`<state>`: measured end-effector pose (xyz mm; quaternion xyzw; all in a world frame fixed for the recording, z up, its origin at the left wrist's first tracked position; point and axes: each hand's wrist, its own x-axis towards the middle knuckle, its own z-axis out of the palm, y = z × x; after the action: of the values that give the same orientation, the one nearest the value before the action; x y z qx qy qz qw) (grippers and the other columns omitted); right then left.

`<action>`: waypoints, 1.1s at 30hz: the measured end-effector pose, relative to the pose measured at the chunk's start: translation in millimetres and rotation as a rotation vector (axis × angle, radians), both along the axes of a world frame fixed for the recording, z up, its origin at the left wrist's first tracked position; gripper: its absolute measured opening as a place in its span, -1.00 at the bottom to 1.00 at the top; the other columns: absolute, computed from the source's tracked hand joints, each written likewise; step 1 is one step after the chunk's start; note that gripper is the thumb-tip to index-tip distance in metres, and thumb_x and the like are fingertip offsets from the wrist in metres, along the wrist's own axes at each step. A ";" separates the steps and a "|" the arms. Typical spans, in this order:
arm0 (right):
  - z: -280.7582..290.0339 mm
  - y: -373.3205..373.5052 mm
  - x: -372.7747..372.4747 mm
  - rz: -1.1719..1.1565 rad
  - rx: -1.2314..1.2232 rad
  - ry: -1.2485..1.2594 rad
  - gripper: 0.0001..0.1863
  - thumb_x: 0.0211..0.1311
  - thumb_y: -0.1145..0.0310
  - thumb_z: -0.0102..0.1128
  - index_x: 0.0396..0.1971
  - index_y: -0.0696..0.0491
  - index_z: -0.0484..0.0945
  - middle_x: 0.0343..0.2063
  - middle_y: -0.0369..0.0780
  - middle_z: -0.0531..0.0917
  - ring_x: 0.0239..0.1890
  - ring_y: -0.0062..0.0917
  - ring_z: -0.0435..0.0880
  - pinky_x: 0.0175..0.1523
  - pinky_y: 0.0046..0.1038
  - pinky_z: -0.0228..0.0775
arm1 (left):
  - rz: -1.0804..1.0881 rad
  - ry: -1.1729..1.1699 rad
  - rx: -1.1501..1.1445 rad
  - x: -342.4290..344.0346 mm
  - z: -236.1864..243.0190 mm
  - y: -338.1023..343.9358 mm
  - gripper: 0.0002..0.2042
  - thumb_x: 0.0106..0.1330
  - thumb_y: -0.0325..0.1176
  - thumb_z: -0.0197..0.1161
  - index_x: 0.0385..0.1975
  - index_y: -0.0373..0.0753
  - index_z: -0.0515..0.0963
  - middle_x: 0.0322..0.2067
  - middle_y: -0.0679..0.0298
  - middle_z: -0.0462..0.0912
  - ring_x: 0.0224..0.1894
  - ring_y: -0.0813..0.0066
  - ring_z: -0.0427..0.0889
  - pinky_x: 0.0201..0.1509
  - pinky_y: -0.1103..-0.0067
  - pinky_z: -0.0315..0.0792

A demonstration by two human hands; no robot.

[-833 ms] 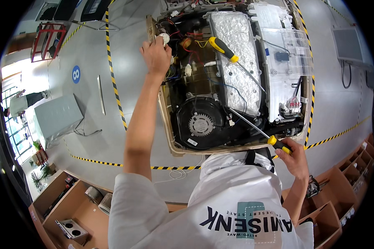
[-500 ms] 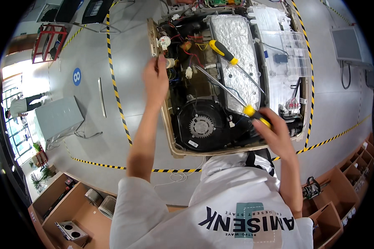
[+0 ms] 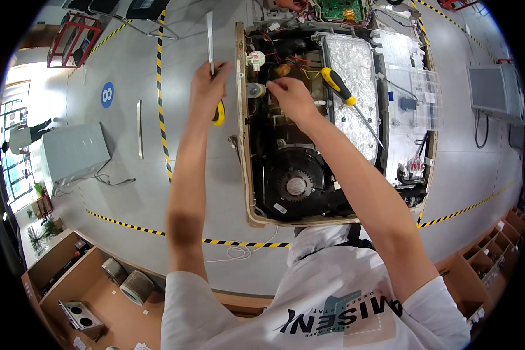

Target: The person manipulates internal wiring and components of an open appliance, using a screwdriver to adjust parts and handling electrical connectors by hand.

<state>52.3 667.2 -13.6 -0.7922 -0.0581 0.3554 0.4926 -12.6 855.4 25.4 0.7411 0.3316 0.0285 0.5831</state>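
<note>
My left hand is closed around a yellow-and-black screwdriver, whose metal shaft points up past my fingers. It is just outside the left rim of an opened appliance. Inside that rim, the bent fingers of my right hand are pinched together beside a whitish round fitting. What they grip, if anything, is hidden. Above the fitting sits a white round part with wires near it. A second yellow-and-black screwdriver lies across the foil-covered panel.
A black fan housing fills the near left of the appliance. A clear plastic cover lies at its right. Beyond the far edge are a green circuit board and another person's hand. Cardboard bins stand at the lower left.
The screwdriver has passed from my right hand to my left, which has moved outside the rim. My right hand has come across to the fitting where my left hand was.
</note>
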 end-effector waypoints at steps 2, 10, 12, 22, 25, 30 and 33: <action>-25.4 22.6 7.9 -0.047 -0.033 0.048 -0.61 0.24 0.12 0.22 -0.13 0.13 0.63 -0.25 -0.07 0.70 -0.14 -0.25 0.67 -0.02 -0.32 0.44 | -0.096 0.048 0.258 25.1 -11.3 9.3 -0.73 0.27 -0.17 0.30 -0.24 -0.27 0.61 -0.47 0.25 0.51 -0.44 0.47 0.50 -0.30 0.54 0.43; -58.5 59.3 15.2 -0.328 0.215 0.303 -0.71 0.17 0.25 0.34 -0.29 0.19 0.61 -0.39 -0.21 0.66 -0.34 -0.55 0.58 -0.18 -0.44 0.41 | -0.324 0.097 0.726 67.6 -58.5 13.2 -0.49 0.01 0.09 0.42 -0.17 -0.17 0.67 -0.21 -0.01 0.55 -0.08 0.12 0.53 -0.02 0.36 0.43; -57.0 62.7 12.9 -0.330 0.196 0.272 -0.71 0.17 0.25 0.34 -0.31 0.19 0.61 -0.42 -0.21 0.65 -0.37 -0.56 0.58 -0.22 -0.44 0.41 | -0.343 0.167 0.753 71.1 -54.6 4.1 -0.50 0.00 0.12 0.42 -0.23 -0.19 0.67 -0.26 -0.02 0.56 -0.04 0.09 0.49 -0.03 0.31 0.44; -59.4 69.7 9.3 -0.410 0.203 0.304 -0.75 0.17 0.27 0.33 -0.38 0.17 0.61 -0.52 -0.23 0.63 -0.50 -0.56 0.58 -0.42 -0.45 0.44 | -0.523 0.392 0.908 95.2 -50.1 0.5 -0.55 -0.01 0.10 0.42 -0.39 -0.21 0.69 -0.27 -0.02 0.61 -0.12 0.04 0.58 -0.10 0.25 0.48; -52.9 70.0 11.1 -0.408 0.167 0.296 -0.75 0.14 0.25 0.34 -0.41 0.16 0.62 -0.53 -0.22 0.65 -0.50 -0.54 0.61 -0.39 -0.45 0.44 | -0.488 0.402 0.872 94.0 -46.4 2.0 -0.56 -0.03 0.09 0.43 -0.42 -0.22 0.69 -0.27 -0.02 0.61 -0.16 0.03 0.61 -0.10 0.26 0.49; -58.9 71.3 5.5 -0.426 0.136 0.236 -0.72 0.12 0.22 0.35 -0.44 0.17 0.62 -0.53 -0.18 0.66 -0.49 -0.49 0.62 -0.30 -0.41 0.44 | -0.454 0.438 0.845 95.4 -44.9 -2.0 -0.52 -0.05 0.08 0.45 -0.36 -0.26 0.70 -0.22 -0.04 0.60 -0.13 0.05 0.63 -0.06 0.28 0.49; -51.3 70.7 5.9 -0.384 0.105 0.172 -0.70 0.12 0.21 0.34 -0.44 0.18 0.62 -0.53 -0.17 0.66 -0.46 -0.47 0.62 -0.27 -0.40 0.43 | -0.466 0.457 0.866 95.0 -39.8 -3.1 -0.50 -0.05 0.09 0.44 -0.32 -0.27 0.70 -0.20 -0.04 0.60 -0.12 0.06 0.64 -0.04 0.28 0.49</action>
<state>58.1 737.9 -64.8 -0.7287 0.1174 0.3178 0.5952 82.5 852.3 -14.4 0.9548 0.2348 -0.1293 0.1283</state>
